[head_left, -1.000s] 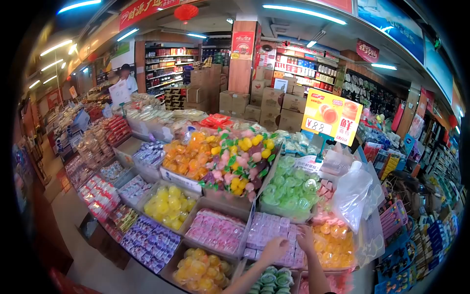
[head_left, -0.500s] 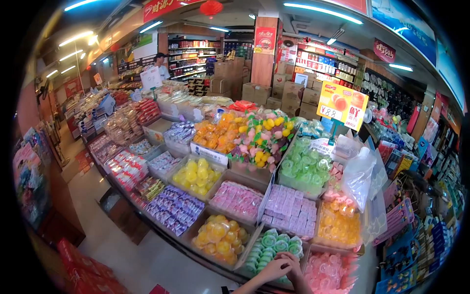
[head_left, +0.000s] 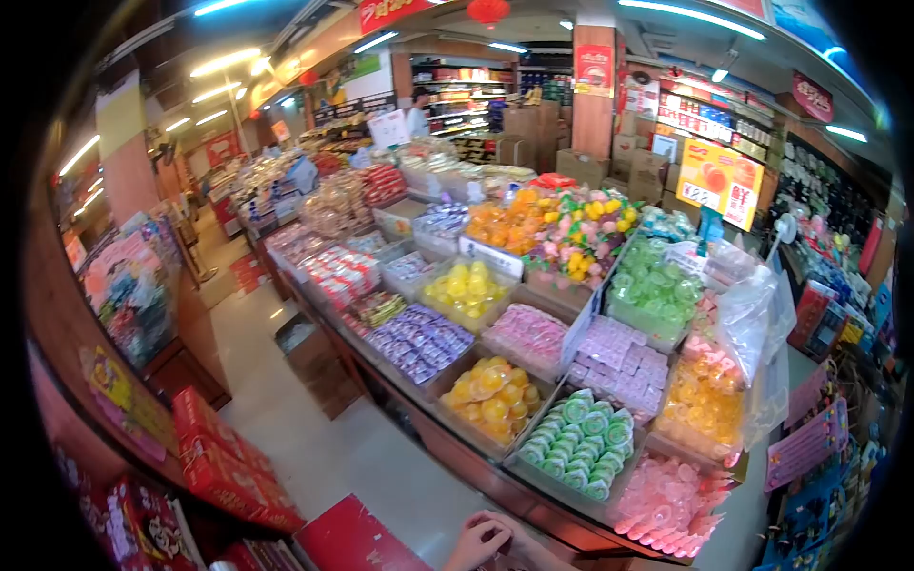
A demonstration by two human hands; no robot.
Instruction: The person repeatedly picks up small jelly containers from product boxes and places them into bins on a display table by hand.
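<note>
My left hand point(head_left: 482, 540) and my right hand point(head_left: 523, 547) are together at the bottom edge, fingers curled and touching each other. Nothing shows in them. Just beyond them stands a bin of green-and-white wrapped jelly cups point(head_left: 583, 440). Pink jelly cups point(head_left: 669, 497) lie to its right, and round yellow-orange packs point(head_left: 490, 395) fill the bin to its left. Behind these are lilac wrapped sweets point(head_left: 621, 360) and orange jelly cups point(head_left: 703, 407).
A clear plastic bag point(head_left: 750, 319) hangs at the counter's right end near a yellow price sign point(head_left: 719, 184). Red gift boxes point(head_left: 228, 457) stand lower left across the aisle. A cardboard box point(head_left: 319, 366) sits on the floor beside the counter. A person point(head_left: 418, 116) is far back.
The view has swung left, so the counter appears further right. My joined hands have moved from over the green jelly cups to lower left, nearer the bottom edge.
</note>
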